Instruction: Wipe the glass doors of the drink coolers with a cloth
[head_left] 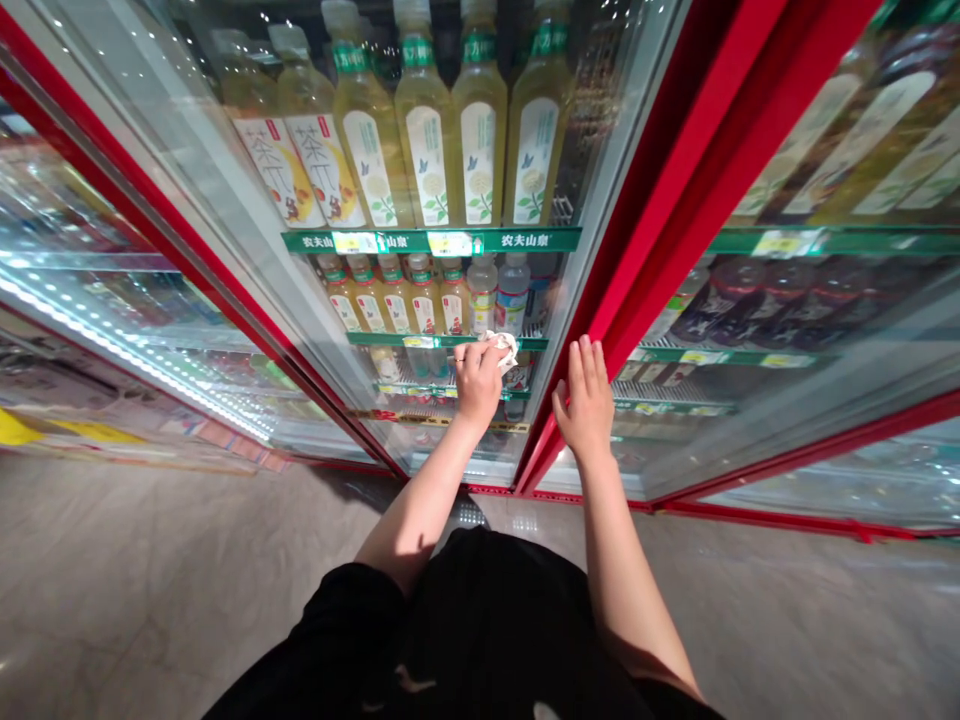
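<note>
My left hand (478, 382) is closed around a crumpled white cloth (504, 346) and presses it against the glass door (420, 200) of a drinks fridge, low on the pane. My right hand (585, 400) lies flat with its fingers together and stretched out on the red door frame (675, 170) just to the right of the cloth. Behind the glass stand rows of yellow-green tea bottles (480, 130) on green-edged shelves (431, 241), with smaller bottles (424, 295) on the shelf below.
A second glass door (825, 300) with dark bottles stands to the right of the red frame. Another fridge front (112, 290) runs off to the left. Grey tiled floor (150, 580) lies below, and my black clothing (487, 640) fills the bottom centre.
</note>
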